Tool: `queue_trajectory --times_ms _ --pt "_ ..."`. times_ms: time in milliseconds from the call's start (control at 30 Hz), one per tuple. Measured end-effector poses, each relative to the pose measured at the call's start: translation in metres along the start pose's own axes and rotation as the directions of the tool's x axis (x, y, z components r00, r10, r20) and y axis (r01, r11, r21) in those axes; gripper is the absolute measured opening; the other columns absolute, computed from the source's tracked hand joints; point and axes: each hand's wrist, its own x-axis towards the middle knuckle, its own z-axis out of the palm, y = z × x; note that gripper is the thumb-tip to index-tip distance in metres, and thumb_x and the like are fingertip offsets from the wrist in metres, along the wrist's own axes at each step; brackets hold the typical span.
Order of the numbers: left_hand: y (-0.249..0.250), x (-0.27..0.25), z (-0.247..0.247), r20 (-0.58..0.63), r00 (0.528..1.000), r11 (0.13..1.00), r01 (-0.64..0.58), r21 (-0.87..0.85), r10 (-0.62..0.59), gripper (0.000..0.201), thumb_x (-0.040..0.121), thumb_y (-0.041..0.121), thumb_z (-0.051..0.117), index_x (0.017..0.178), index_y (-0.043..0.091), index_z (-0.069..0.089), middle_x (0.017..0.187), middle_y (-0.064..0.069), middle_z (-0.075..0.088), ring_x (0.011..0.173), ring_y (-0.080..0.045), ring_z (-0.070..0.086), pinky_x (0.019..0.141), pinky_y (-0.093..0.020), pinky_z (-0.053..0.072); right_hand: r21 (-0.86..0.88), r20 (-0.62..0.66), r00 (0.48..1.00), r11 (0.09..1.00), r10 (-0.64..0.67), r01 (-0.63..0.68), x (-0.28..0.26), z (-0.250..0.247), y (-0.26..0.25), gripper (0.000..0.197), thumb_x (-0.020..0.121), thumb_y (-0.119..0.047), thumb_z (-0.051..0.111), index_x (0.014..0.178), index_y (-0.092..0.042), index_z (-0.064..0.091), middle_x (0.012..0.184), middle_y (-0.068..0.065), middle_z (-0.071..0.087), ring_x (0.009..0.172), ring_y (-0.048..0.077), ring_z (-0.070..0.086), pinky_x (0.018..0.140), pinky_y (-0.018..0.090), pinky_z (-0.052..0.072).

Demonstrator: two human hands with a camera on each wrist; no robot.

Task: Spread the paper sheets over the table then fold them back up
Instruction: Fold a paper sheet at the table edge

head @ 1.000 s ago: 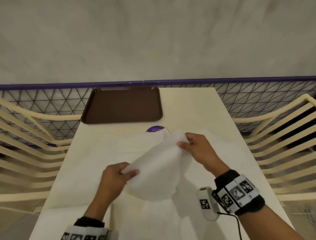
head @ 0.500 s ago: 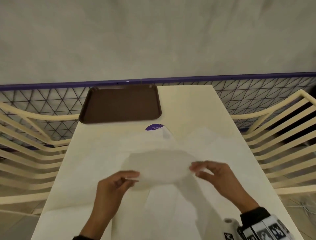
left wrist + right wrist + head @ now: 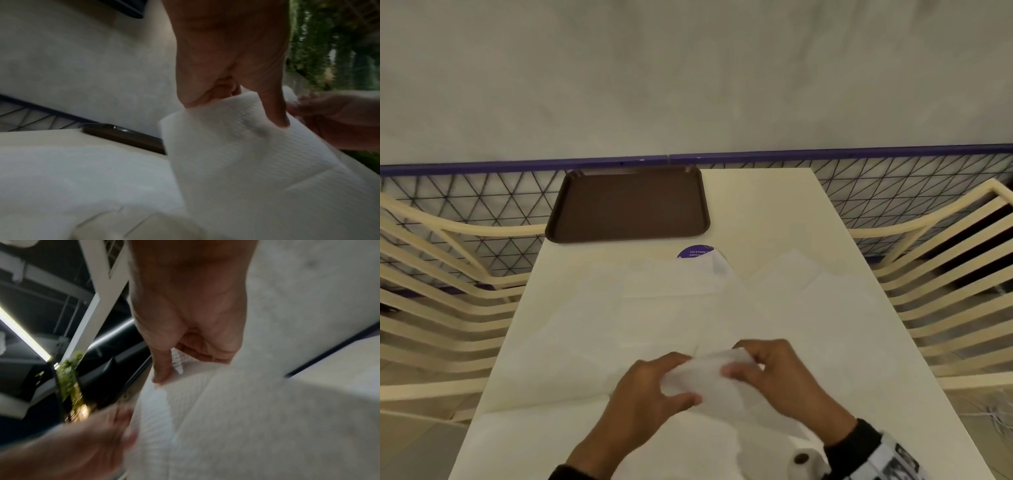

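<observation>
White paper sheet pinched between, seemingly, both hands.

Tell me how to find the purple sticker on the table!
Start at the brown tray at the table's far end. Just in front of its right corner sits a purple sticker, half under a white paper sheet. It's the only purple spot there.

One white embossed paper sheet is lifted clear of the worktop near its near edge, bowed into a loose curl, with a fold crease running across it in the wrist views. The other paper sheets lie flat and overlapping across the middle of the worktop, from its left edge towards its right edge, their far corners reaching the midline.
</observation>
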Motion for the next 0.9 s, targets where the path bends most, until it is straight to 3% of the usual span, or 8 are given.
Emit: queue_trajectory --times_ms 100,200,267,400,500,600,800,900 --pt "-0.012 0.005 -0.016 0.021 0.994 0.994 0.105 -0.014 -0.104 0.023 0.067 0.033 0.079 0.064 0.05 0.062 0.062 0.022 0.063 0.058 0.003 0.055 0.06 -0.018 0.041 0.071 -0.129 0.991 0.997 0.046 -0.037 0.007 -0.027 0.001 0.027 0.078 -0.02 0.073 0.062 -0.005 0.059 0.058 -0.001 0.054 0.055 0.011 0.049 0.056 0.027 0.037" --pt "-0.023 0.018 -0.028 -0.089 0.977 0.965 0.175 -0.195 -0.195 0.013 0.063 0.03 0.082 0.063 0.023 0.071 0.058 -0.001 0.066 0.051 -0.002 0.052 0.056 -0.021 0.04 0.05 -0.177 0.978 0.993 0.114 -0.107 0.016 -0.046 0.011 0.013 0.081 -0.011 0.069 0.068 -0.011 0.07 0.064 0.002 0.07 0.059 0.012 0.063 0.058 0.026 0.049" --pt "-0.024 0.028 -0.032 -0.184 0.957 0.946 0.171 -0.276 -0.226 0.019 0.067 0.022 0.083 0.061 0.01 0.069 0.052 -0.001 0.057 0.049 -0.005 0.045 0.052 -0.021 0.034 0.026 -0.188 0.975 0.993 0.121 -0.118 0.023 -0.05 0.018 0.013 0.082 -0.007 0.067 0.075 -0.017 0.072 0.073 -0.002 0.074 0.067 0.012 0.068 0.063 0.021 0.051" --pt "-0.004 0.036 -0.036 -0.343 0.915 0.918 0.066 -0.391 -0.212 0.027 0.075 0.012 0.075 0.052 0.017 0.062 0.04 0.007 0.048 0.039 -0.007 0.037 0.044 -0.013 0.031 0.062 -0.302 0.949 0.996 0.084 -0.068 0.029 -0.049 0.019 0.007 0.082 -0.005 0.067 0.079 -0.01 0.07 0.074 0.003 0.073 0.062 0.02 0.065 0.06 0.019 0.045" --pt "0.006 0.023 -0.037 -0.397 0.904 0.859 -0.072 -0.507 -0.158 0.024 0.076 -0.013 0.063 0.07 0.009 0.072 0.058 0.003 0.068 0.048 -0.011 0.06 0.05 -0.014 0.045 0.206 -0.329 0.944 0.978 0.028 0.043 0.016 -0.049 0.013 0.015 0.079 0.007 0.065 0.076 -0.006 0.072 0.077 0.001 0.073 0.068 0.007 0.066 0.066 0.014 0.049" --pt "-0.001 0.003 -0.027 -0.338 0.935 0.849 -0.089 -0.521 -0.109 0.031 0.069 -0.025 0.06 0.073 0.003 0.073 0.075 0.003 0.075 0.07 -0.005 0.069 0.064 -0.011 0.052 0.241 -0.279 0.96 0.969 0.008 0.062 -0.004 -0.046 0.022 0.02 0.074 0.012 0.066 0.076 -0.006 0.074 0.084 0.002 0.075 0.086 0.012 0.069 0.082 0.017 0.05" --pt "-0.052 -0.022 0.01 -0.107 0.968 0.844 0.14 -0.518 -0.226 0.01 0.065 0.005 0.081 0.065 0.015 0.078 0.077 0.0 0.075 0.077 -0.006 0.071 0.069 -0.009 0.051 0.002 -0.086 0.986 0.99 0.141 -0.141 -0.021 -0.028 0.074 0.03 0.07 0.002 0.076 0.068 -0.028 0.076 0.085 -0.022 0.072 0.086 -0.008 0.065 0.08 0.002 0.041" --pt "-0.074 -0.021 0.026 0.014 0.944 0.847 0.302 -0.438 -0.33 0.021 0.068 -0.004 0.077 0.066 0.017 0.078 0.076 -0.001 0.075 0.076 -0.014 0.071 0.07 -0.014 0.054 -0.093 -0.025 0.985 0.981 0.169 -0.171 -0.02 -0.018 0.094 0.045 0.071 0.001 0.076 0.06 -0.042 0.071 0.077 -0.026 0.07 0.087 -0.011 0.062 0.077 0.002 0.041"
